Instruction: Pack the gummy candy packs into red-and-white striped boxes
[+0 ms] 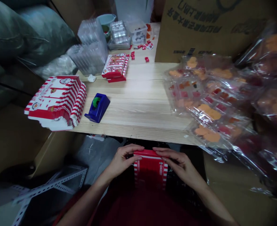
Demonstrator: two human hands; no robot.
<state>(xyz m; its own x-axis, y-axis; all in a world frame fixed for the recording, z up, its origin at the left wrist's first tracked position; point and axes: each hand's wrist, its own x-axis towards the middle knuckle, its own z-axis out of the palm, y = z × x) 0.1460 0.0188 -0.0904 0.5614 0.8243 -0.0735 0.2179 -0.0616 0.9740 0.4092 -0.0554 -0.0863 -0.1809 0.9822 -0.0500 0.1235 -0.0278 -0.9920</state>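
Observation:
A red box (150,171) with red and white striped sides is held upright over my lap, just below the table's front edge. My left hand (126,158) grips its upper left corner, thumb on the near face and fingers along the top. On the upper right corner, my right hand (176,160) holds it the same way. The lower part of the box fades into shadow near my dark red clothing. Whether anything is inside cannot be seen.
A blue tape dispenser (98,108) and a stack of flat striped cartons (56,100) sit left on the wooden table (138,106). Behind are finished-looking striped boxes (116,66) and clear plastic trays (90,47). Clear bagged packs (206,100) crowd the right, before a large cardboard box (199,34).

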